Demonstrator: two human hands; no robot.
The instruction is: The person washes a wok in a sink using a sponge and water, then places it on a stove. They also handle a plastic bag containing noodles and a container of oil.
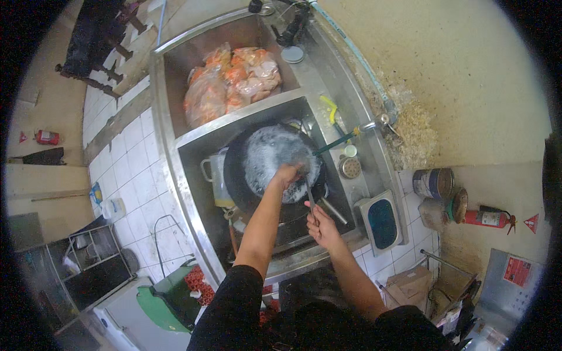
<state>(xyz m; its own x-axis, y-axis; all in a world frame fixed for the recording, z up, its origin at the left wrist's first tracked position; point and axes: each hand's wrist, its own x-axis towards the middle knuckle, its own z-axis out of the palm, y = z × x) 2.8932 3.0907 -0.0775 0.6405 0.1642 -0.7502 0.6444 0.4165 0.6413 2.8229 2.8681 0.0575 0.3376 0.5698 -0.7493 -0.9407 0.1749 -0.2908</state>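
Observation:
My right hand (324, 226) grips the handle of a long metal utensil (311, 197) at the near rim of a large black wok (237, 175). Over the foamy water (272, 149), my left hand (290, 174) is curled around the utensil's far end. Blur and fingers hide that end, and a greyish patch beside them is too unclear to name. The wok sits in a steel sink basin (197, 149). A green hose (336, 144) runs from the wall tap (373, 125) to the wok's right edge.
Plastic bags of raw meat (237, 79) fill the far basin. A pitcher (217, 175) stands left of the wok. On the right ledge are a yellow-handled brush (330, 109) and a perforated drain strainer (351, 167). A steel pan (381, 223) rests at the sink's right corner.

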